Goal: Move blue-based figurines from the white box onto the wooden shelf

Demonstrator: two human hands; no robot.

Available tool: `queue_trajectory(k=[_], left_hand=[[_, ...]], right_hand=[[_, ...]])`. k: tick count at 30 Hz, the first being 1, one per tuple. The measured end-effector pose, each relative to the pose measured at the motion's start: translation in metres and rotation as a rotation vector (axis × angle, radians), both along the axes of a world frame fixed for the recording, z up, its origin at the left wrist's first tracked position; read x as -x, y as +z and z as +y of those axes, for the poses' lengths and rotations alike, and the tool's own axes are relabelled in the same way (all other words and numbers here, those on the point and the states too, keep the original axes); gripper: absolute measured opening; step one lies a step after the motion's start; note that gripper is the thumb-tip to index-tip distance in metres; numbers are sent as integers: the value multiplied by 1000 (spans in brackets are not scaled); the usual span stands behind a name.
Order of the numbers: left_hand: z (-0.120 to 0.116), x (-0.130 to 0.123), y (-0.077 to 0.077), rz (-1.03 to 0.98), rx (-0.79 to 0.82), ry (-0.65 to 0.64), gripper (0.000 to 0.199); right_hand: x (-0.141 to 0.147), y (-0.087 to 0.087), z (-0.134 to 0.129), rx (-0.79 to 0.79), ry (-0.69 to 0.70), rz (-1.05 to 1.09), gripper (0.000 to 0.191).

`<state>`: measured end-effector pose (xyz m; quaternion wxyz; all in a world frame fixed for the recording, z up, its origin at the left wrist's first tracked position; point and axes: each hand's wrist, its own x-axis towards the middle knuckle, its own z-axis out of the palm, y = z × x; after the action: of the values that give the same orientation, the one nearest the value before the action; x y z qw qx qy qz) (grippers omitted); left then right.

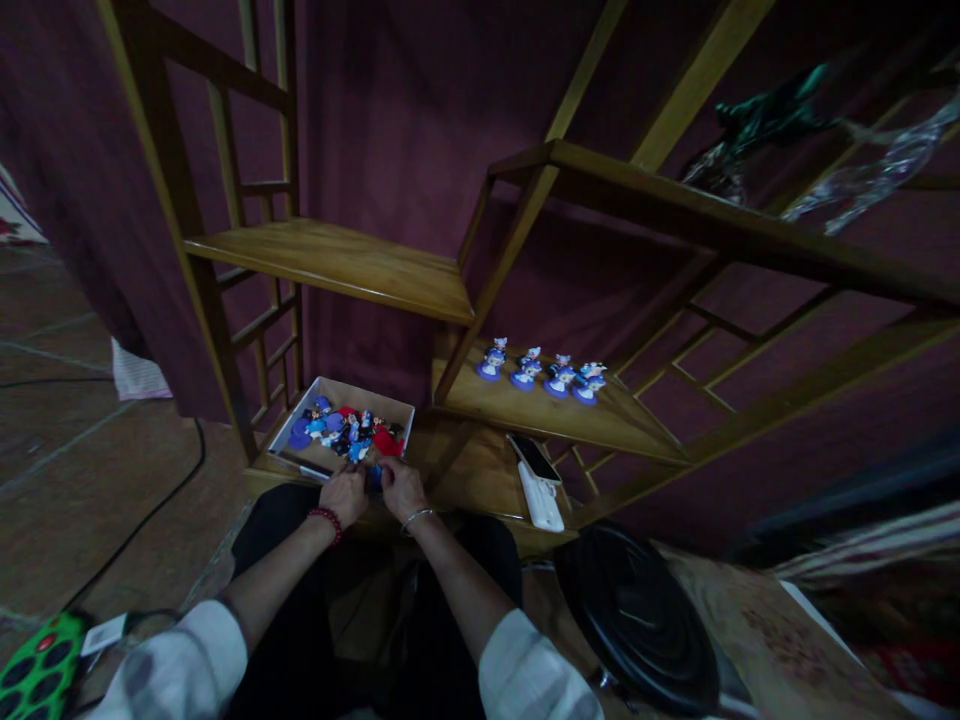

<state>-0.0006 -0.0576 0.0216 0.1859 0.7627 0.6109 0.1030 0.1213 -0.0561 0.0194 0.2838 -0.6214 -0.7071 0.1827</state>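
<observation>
Just in front of the box, a small dark blue figurine piece (pixel 374 479) sits between my two hands; its exact shape is too dim to make out. My left hand (pixel 344 494), with a red bead bracelet at the wrist, has its fingers closed on the left side of the piece. From the other side my right hand (pixel 403 487), wearing a silvery bracelet, pinches it too. Close beyond them is an open cardboard box (pixel 407 415) with white edges. Inside lie several loose figurines (pixel 358 432) and purple, red and blue parts.
Several purple-and-white figurines (pixel 526 374) stand in rows on a wooden shelf (pixel 637 432) to the right. Below, a phone (pixel 535 458) rests against a white device (pixel 541 500). A black round stool (pixel 634 620) is at my right; a green power strip (pixel 41 665) lies on the floor at left.
</observation>
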Motion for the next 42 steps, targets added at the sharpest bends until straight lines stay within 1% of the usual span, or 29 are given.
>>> queue_trajectory(k=[2, 3, 7, 10, 16, 21, 24, 27, 30, 34, 39, 42], left_hand=[[6, 5, -3, 65, -2, -1, 33], [10, 7, -4, 87, 11, 19, 35], [26, 15, -10, 110, 106, 59, 38], [37, 20, -17, 125, 168, 79, 36], [53, 28, -29, 60, 176, 95, 32], [58, 30, -32, 45, 165, 153, 32], [59, 30, -34, 29, 145, 168, 37], [61, 32, -35, 8, 145, 140, 41], [63, 34, -36, 16, 143, 111, 41], [65, 34, -36, 28, 122, 117, 41], [66, 33, -32, 0, 139, 28, 35], [67, 33, -30, -39, 161, 54, 34]], right_hand=[[1, -6, 5, 62, 4, -40, 27], [1, -9, 8, 88, 6, -57, 27], [2, -18, 16, 171, 16, -110, 25], [4, -20, 21, 203, 41, -144, 27], [9, -20, 29, 226, 94, -213, 31], [11, -20, 35, 251, 141, -299, 32], [11, -19, 38, 234, 205, -363, 32], [11, -18, 41, 218, 292, -451, 31], [12, -17, 46, 260, 343, -557, 33], [13, -18, 52, 296, 350, -603, 35], [13, -18, 55, 311, 325, -622, 30], [13, -19, 56, 275, 279, -570, 28]])
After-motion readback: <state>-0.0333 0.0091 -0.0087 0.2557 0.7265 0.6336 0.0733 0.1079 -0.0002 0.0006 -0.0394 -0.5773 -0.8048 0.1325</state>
